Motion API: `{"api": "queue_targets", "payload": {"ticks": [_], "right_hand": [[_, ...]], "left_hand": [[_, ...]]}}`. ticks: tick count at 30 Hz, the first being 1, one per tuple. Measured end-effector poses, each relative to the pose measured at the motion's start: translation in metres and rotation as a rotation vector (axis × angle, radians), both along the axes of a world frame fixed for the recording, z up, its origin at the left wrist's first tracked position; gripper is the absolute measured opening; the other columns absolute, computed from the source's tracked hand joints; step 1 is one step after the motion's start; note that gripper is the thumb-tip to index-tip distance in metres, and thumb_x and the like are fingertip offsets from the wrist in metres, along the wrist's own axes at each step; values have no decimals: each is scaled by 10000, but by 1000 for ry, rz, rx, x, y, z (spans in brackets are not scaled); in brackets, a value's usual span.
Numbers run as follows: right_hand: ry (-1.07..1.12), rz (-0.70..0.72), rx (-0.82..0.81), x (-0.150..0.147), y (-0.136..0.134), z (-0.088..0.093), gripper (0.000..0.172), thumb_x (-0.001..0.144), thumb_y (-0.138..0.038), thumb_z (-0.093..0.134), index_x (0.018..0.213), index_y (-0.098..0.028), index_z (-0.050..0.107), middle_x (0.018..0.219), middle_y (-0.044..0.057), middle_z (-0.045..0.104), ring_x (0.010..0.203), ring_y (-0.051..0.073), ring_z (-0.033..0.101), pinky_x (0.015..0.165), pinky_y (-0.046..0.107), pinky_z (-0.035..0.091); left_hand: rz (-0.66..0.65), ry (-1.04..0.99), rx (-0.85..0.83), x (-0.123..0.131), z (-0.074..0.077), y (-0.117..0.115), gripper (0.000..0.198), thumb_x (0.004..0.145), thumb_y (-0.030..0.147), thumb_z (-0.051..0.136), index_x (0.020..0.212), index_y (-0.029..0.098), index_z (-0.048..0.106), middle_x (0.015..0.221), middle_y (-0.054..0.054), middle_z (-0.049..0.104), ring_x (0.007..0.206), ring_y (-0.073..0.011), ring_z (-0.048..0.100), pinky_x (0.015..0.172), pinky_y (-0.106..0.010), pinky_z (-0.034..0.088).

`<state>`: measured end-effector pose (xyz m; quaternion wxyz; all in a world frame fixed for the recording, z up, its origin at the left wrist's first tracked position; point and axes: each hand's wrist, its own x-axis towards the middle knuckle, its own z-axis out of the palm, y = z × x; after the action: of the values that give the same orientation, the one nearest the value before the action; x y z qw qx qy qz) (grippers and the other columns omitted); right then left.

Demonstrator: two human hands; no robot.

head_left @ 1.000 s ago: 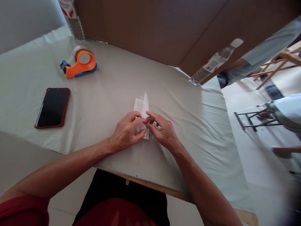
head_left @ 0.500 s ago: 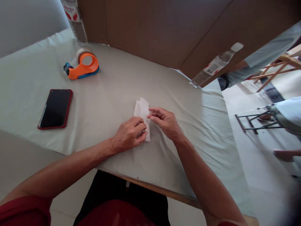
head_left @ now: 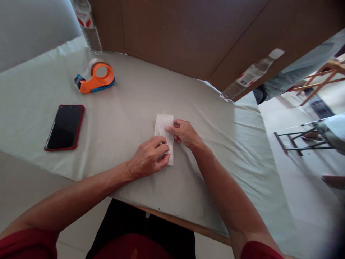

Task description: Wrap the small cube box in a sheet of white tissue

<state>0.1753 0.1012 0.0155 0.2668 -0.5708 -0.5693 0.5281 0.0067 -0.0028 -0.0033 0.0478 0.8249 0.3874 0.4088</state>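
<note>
A small folded white sheet of thin paper [head_left: 162, 125] lies flat on the pale cloth-covered table [head_left: 129, 108] in front of me. My left hand [head_left: 148, 158] rests on its near end, fingers curled and pressing it down. My right hand [head_left: 184, 132] lies along its right edge, fingertips pressed together on the paper near the middle. The far end of the paper shows bare beyond both hands.
A black phone in a red case [head_left: 65, 126] lies at left. An orange tape dispenser [head_left: 96, 78] sits beyond it. Plastic bottles stand at the back left [head_left: 87, 25] and back right [head_left: 250, 75] against a brown cardboard wall [head_left: 188, 36]. Chairs and another person's feet are at right.
The paper's raised far end has been flattened onto the table. My right hand slid forward along the paper's right edge; my left hand stayed on the near end.
</note>
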Motion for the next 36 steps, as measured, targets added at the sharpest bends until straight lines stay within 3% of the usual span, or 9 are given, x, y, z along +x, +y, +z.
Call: {"api": "queue_targets", "payload": {"ticks": [3, 8, 13, 20, 27, 32, 36], "right_hand": [[40, 36, 58, -1, 2, -4, 254, 632, -347, 780, 735, -166, 635, 578, -63, 515, 497, 71, 403, 447, 226, 313], [118, 50, 172, -2, -2, -10, 233, 665, -384, 747, 691, -171, 656, 652, -33, 575, 628, 110, 480, 595, 256, 388], [248, 36, 240, 0, -18, -1, 233, 703, -394, 745, 807, -187, 714, 757, 0, 649, 706, 141, 533, 663, 278, 441], [264, 115, 325, 4, -43, 10, 160, 796, -355, 690, 839, -202, 677, 809, -1, 636, 764, 141, 552, 735, 281, 465], [174, 242, 308, 6, -52, 18, 196, 838, -409, 655, 806, -226, 590, 769, -15, 542, 732, 146, 517, 702, 281, 447], [166, 264, 331, 11, -63, 22, 211, 883, -429, 627, 826, -230, 585, 772, -16, 553, 726, 147, 525, 703, 281, 441], [136, 263, 372, 11, -80, 18, 148, 933, -375, 597, 904, -231, 615, 918, 14, 687, 845, 165, 636, 800, 298, 486]], "left_hand": [[-4, -9, -18, 0, 0, 0, 57, 898, 153, 581, 864, 173, 622, 1182, -157, 698, 987, -223, 688, 834, -336, 585], [-18, -6, -84, 0, -2, 3, 51, 904, 171, 571, 872, 189, 606, 933, -86, 736, 827, -206, 652, 807, -360, 564], [-24, -43, -111, -2, -2, 4, 20, 890, 172, 590, 880, 187, 597, 870, -61, 727, 767, -193, 608, 775, -346, 547], [88, -73, -120, -2, -5, 0, 58, 866, 209, 645, 903, 180, 678, 1070, -106, 643, 857, -187, 612, 771, -326, 550], [185, -76, -65, -3, -6, -2, 40, 830, 222, 691, 839, 189, 669, 1046, -106, 590, 974, -241, 579, 868, -409, 537], [265, -109, -99, -3, -9, -2, 203, 781, 267, 743, 857, 206, 564, 993, -87, 584, 958, -250, 561, 872, -433, 520], [302, -197, -123, -2, -15, 0, 341, 767, 300, 754, 964, 215, 489, 990, -76, 579, 980, -252, 570, 872, -428, 528]]}}
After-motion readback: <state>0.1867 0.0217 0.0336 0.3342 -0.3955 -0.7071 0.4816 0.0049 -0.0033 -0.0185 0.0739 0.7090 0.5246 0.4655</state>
